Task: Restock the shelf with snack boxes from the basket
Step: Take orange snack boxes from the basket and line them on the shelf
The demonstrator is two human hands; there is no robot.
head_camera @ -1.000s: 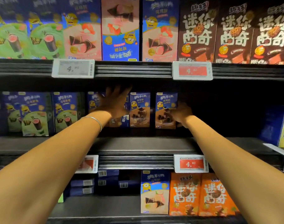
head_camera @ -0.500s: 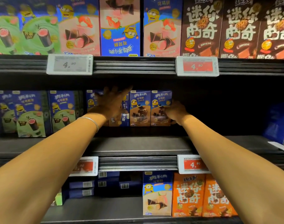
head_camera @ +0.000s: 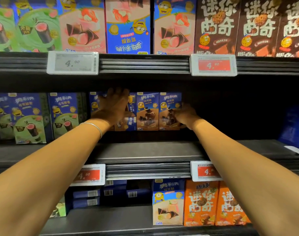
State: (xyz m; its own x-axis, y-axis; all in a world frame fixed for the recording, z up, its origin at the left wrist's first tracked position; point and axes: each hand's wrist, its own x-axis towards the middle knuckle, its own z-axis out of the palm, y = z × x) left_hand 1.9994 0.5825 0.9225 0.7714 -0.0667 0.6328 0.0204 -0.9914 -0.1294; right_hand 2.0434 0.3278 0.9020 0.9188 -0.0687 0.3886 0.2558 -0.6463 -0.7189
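Right hand [head_camera: 185,116]: fingers curled onto the lower right corner of the rightmost brown box [head_camera: 169,103], apparently holding it from the side. Left hand [head_camera: 114,108]: fingers straight and spread, flat against the box fronts, covering a sideways box [head_camera: 129,121] whose print ran vertically. A second brown box [head_camera: 147,109] stood upright between the two hands, touching the rightmost one. All three sat far back on the middle shelf [head_camera: 145,150]. The basket was out of view.

Judgement: the step looked like squaring up the row. Done well, the right hand nudges toward the left hand so the gaps close, while the flat palm stops boxes tipping. The sideways box probably wants turning upright, and the row pulling forward to the lip.

Writing, outward from the hands: the brown boxes read 奥利奥, with a yellow cartoon figure. Left of the left hand, the green boxes [head_camera: 28,120] read 奥利奥 可可脆卷. Above the hands, a white tag [head_camera: 72,63] and a red tag [head_camera: 213,65] both showed 4.90. Higher up, one blue box [head_camera: 128,26] stood upside down; the dark boxes [head_camera: 216,26] read 迷你曲奇. Below the right wrist, the orange boxes [head_camera: 200,203] carried the same characters.
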